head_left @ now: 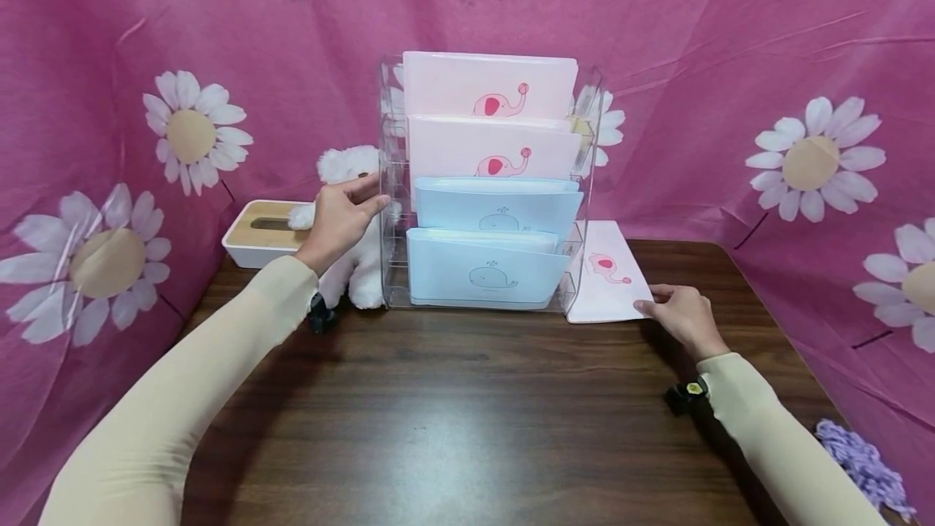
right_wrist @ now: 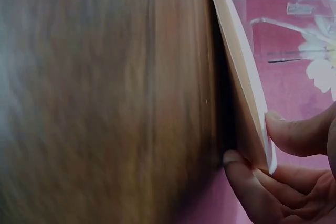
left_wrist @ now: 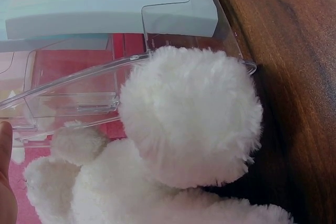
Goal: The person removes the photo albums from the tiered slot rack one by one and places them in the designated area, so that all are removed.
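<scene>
A clear acrylic rack (head_left: 573,273) stands upright on the table with tiers of folders. Pale pink folders with a red elephant (head_left: 493,79) fill the upper tiers; light blue folders with a whale (head_left: 453,270) sit in the lower ones. My left hand (head_left: 342,216) reaches past a white plush toy (head_left: 354,266) and touches the rack's left side with fingers extended. Down at the rack's right, my right hand (head_left: 685,315) pinches the near right corner of another pink elephant folder (head_left: 609,286), thumb on top and fingers beneath. The folder bends slightly in the right wrist view.
A white tissue box (head_left: 252,254) with a wooden lid stands behind the plush toy at the left. Purple knitted material (head_left: 862,461) lies at the right edge. Pink cloth (head_left: 292,31) with daisies hangs around the dark wooden table (head_left: 453,412).
</scene>
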The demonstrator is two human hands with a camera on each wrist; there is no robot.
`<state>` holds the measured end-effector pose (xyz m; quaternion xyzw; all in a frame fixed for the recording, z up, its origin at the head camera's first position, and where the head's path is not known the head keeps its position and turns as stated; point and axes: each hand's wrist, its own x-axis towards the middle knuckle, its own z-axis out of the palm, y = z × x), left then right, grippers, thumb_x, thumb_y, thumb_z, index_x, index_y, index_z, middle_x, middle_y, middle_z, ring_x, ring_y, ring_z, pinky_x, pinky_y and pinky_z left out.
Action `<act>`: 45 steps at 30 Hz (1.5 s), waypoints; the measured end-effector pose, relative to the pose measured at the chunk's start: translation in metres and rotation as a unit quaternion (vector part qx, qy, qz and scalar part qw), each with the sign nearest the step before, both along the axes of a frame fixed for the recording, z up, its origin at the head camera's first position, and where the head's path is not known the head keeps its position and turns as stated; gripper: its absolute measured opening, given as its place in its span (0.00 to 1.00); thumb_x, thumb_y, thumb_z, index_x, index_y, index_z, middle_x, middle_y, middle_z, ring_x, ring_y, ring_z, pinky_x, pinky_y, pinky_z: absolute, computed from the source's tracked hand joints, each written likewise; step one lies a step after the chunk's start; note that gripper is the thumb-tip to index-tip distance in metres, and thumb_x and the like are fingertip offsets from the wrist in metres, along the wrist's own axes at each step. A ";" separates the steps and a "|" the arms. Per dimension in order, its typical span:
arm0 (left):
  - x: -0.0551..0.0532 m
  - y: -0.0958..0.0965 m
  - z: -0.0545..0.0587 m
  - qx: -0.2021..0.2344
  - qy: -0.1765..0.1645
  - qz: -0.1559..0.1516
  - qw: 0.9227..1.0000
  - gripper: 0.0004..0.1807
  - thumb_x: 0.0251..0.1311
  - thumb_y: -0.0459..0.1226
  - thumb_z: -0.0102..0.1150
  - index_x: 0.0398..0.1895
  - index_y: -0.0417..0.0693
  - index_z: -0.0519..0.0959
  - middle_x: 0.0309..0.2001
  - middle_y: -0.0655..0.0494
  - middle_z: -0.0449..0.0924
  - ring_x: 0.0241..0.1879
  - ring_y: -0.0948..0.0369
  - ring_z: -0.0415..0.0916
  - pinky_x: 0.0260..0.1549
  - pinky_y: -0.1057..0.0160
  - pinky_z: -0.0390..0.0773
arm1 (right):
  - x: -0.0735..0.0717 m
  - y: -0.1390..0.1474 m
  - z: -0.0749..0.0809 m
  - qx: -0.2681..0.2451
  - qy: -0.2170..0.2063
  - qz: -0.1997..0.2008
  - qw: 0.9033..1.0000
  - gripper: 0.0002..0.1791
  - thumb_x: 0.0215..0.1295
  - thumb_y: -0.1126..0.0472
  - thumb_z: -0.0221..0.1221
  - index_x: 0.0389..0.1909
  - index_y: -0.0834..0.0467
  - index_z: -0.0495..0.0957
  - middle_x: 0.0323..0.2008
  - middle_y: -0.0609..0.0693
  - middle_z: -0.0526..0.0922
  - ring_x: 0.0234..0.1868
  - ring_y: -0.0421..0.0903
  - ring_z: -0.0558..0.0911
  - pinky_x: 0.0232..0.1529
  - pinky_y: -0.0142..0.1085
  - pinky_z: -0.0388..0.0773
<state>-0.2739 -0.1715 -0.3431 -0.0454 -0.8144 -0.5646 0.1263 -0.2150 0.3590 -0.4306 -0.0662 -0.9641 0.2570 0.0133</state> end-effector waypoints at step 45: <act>0.002 -0.001 -0.001 -0.001 0.004 0.006 1.000 0.26 0.63 0.37 0.69 0.65 0.46 0.78 0.60 0.45 0.82 0.60 0.55 0.82 0.54 0.70 0.83 | -0.062 -0.060 0.172 -0.550 0.269 0.152 0.776 0.24 0.59 0.77 0.65 0.58 0.68 0.78 0.48 0.52 0.89 0.49 0.44 0.89 0.49 0.25 0.85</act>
